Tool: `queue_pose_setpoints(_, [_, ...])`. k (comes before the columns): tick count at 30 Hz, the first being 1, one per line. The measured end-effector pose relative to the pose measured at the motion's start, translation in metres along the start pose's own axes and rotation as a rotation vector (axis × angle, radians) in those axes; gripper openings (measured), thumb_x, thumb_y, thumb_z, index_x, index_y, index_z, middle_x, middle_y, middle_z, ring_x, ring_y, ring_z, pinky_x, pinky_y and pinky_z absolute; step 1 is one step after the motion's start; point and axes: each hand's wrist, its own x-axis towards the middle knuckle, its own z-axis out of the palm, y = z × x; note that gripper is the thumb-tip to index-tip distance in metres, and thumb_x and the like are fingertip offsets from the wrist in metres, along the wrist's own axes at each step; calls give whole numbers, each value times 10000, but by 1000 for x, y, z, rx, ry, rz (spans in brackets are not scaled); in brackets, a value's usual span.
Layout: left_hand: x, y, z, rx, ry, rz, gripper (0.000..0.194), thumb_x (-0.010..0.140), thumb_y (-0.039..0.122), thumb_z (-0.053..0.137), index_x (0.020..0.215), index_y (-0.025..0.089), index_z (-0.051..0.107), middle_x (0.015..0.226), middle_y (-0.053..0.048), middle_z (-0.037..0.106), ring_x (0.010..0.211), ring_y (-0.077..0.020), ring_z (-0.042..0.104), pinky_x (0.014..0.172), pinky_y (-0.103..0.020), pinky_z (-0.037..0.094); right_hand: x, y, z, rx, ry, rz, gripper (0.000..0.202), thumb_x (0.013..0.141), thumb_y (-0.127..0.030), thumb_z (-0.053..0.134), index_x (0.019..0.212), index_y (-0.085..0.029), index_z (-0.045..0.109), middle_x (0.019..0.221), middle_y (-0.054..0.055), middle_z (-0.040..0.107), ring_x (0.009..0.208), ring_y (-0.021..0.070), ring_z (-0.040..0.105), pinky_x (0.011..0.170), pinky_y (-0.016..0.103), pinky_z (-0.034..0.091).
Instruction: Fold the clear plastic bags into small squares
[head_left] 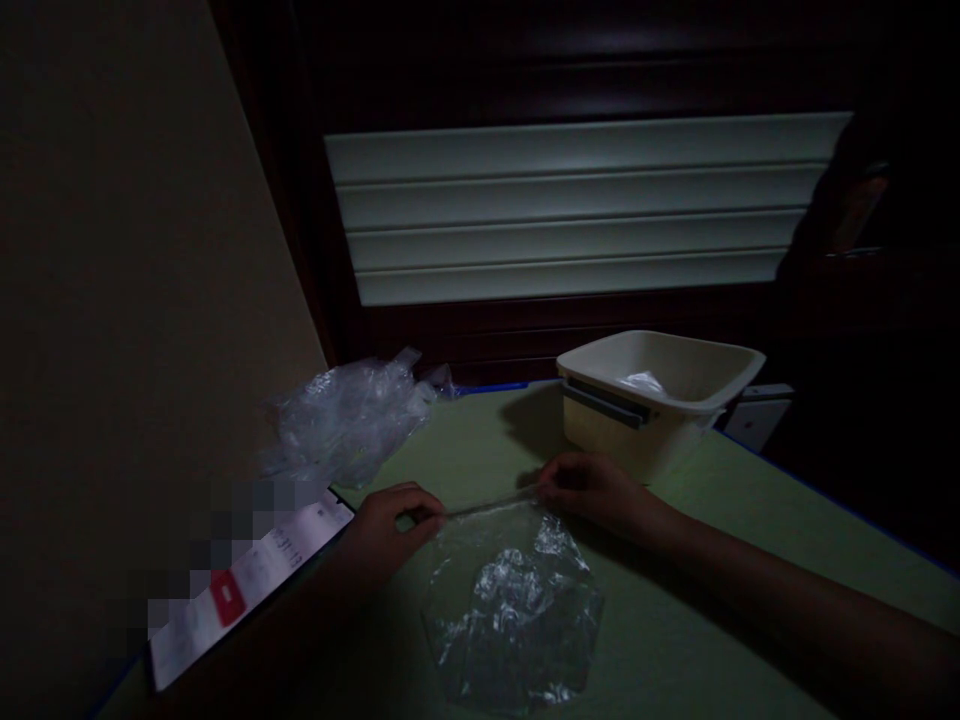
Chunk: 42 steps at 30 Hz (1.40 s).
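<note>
Between the two hands, the top edge of a clear film [517,610] is drawn nearly straight. Thumb and forefinger of the left hand [397,522] pinch one end, making a small loop; the right hand [583,487] grasps the other end, its fingers bunched, the exact grip lost in the gloom. Below that edge the film spreads toward the wearer over the table [472,445], creased and glinting; I cannot tell whether it is a single sheet or a bag.

Being so thin, the film could, I judge, slip from a light pinch, or split if the hands pulled too hard. Its layers, if it has several, might cling, and dim light would make an edge easy to miss. A wide sweep of the left arm could knock the phone [289,550] near it.

Pale green, the tabletop also bears a heap of crumpled plastic [345,420] beyond the left hand and a cream tub [619,445] beyond the right, with some shiny plastic [643,383] inside. Behind stands dark woodwork with pale slats [570,215]; a plain wall [135,250] rises at left. Far right, the room is almost black.
</note>
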Motion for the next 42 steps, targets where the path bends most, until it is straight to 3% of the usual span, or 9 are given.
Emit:
queue_pose_setpoints(16, [-4,-6,1,115,-63,203,178,787,98,485,782,154,654,771,-30,603,755,-146,570,688,-244,429,-9,-11,-4,-466,5,-176,158,727,-98,528,766,-137,676,754,82,646,677,180,577,607,285,425])
queue_pose_setpoints(22, [-5,-4,-1,208,-55,275,184,795,78,486,782,135,660,769,-44,603,757,-150,569,682,-243,434,-10,-12,-4,-484,-24,-270,224,778,-124,532,954,-169,664,888,74,639,775,167,590,655,266,442])
queue_pose_setpoints(27, [-5,-6,-1,219,-42,305,180,800,75,479,820,138,647,787,-42,603,774,-153,566,686,-245,444,-11,-13,-4,-578,-58,-297,149,813,-137,519,813,-154,668,778,57,628,676,145,574,597,249,419])
queue_pose_setpoints(35, [-7,-3,-1,357,-69,373,229,795,49,450,836,144,654,833,-52,604,800,-163,546,707,-254,441,-14,-24,-6,-748,-161,-309,202,829,-94,501,876,-169,683,836,69,635,750,157,588,667,249,420])
queue_pose_setpoints(42, [-9,1,-3,503,-126,400,273,776,20,409,803,147,649,820,-58,593,767,-178,523,687,-279,437,-18,-32,-7,-823,-243,-364,214,841,-92,497,817,-177,693,837,63,651,770,168,591,663,253,408])
